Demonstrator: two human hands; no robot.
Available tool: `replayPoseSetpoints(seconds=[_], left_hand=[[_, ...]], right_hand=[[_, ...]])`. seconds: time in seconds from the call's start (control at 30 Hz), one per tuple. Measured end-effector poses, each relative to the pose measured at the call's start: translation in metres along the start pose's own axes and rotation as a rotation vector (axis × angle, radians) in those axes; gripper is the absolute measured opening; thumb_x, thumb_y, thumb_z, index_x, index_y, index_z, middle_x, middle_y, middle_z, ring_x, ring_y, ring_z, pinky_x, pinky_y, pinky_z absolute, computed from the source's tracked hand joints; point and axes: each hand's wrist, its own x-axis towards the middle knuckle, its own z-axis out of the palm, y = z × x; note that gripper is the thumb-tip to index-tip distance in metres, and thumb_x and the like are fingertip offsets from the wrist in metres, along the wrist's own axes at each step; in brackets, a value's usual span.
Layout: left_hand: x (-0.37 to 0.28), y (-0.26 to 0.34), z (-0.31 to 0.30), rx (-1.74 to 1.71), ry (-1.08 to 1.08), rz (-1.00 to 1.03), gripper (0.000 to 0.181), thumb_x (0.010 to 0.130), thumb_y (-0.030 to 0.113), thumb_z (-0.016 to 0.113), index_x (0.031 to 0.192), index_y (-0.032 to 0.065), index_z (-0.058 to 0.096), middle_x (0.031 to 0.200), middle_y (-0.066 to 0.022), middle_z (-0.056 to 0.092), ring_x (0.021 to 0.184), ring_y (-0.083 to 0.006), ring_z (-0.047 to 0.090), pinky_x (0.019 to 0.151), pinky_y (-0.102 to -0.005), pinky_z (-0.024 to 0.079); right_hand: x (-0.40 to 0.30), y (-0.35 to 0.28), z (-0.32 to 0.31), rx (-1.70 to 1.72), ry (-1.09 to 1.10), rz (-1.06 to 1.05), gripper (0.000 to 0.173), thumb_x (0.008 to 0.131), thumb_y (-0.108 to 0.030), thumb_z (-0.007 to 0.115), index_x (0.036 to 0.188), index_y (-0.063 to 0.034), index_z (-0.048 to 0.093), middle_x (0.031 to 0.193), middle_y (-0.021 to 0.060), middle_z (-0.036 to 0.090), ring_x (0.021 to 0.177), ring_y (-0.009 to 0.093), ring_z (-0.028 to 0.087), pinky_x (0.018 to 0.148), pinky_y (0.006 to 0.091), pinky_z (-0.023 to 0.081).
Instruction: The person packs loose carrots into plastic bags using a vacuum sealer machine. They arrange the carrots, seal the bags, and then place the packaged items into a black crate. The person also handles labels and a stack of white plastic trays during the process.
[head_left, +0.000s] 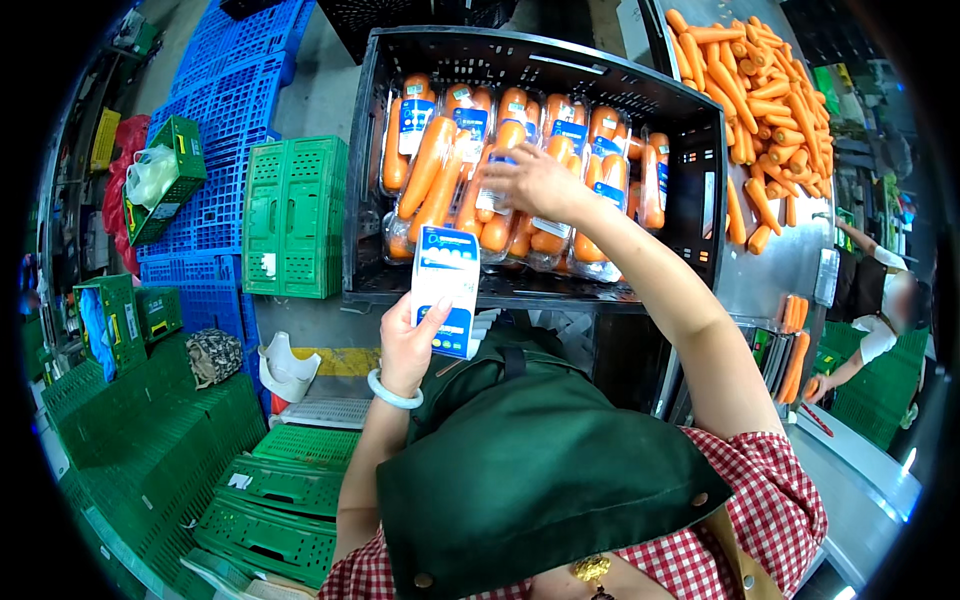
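My left hand holds a roll of printed blue and white labels by its side, just in front of a black plastic crate. Inside the crate lie rows of clear plastic packs of carrots, many bearing a blue and white label. Over the packs, my right hand reaches in with its fingers spread and slightly blurred, at a label on one of the middle packs. Whether its fingertips pinch that label cannot be told.
Loose carrots are heaped on a metal table at the right. A folded green crate stands left of the black crate, by blue pallets. Green crates lie lower left. A co-worker is at the far right.
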Motion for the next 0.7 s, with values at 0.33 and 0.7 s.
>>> replayPoseSetpoints(seconds=[0.33,0.7], left_hand=[[0.007,0.027,0.004,0.087,-0.02,0.222,0.021,0.087,0.008,0.072,0.105,-0.0015,0.068,0.105,-0.0083,0.066,0.092,-0.0121,0.063,0.081,-0.0279,0.049],[-0.01,0.011,-0.01,0.236,-0.053,0.068,0.024,0.088,0.01,0.071,0.108,-0.0019,0.064,0.093,-0.0019,0.068,0.081,-0.0076,0.063,0.073,-0.0234,0.051]], right_hand=[[0.01,-0.102,-0.098,0.893,0.031,0.232,0.024,0.091,-0.025,0.066,0.088,-0.0019,0.061,0.076,0.0206,0.063,0.073,0.038,0.065,0.064,0.0446,0.049],[0.025,-0.086,-0.081,0.649,0.13,0.074,0.014,0.089,-0.013,0.066,0.099,-0.0029,0.068,0.084,0.0123,0.07,0.076,0.025,0.07,0.068,0.0356,0.056]])
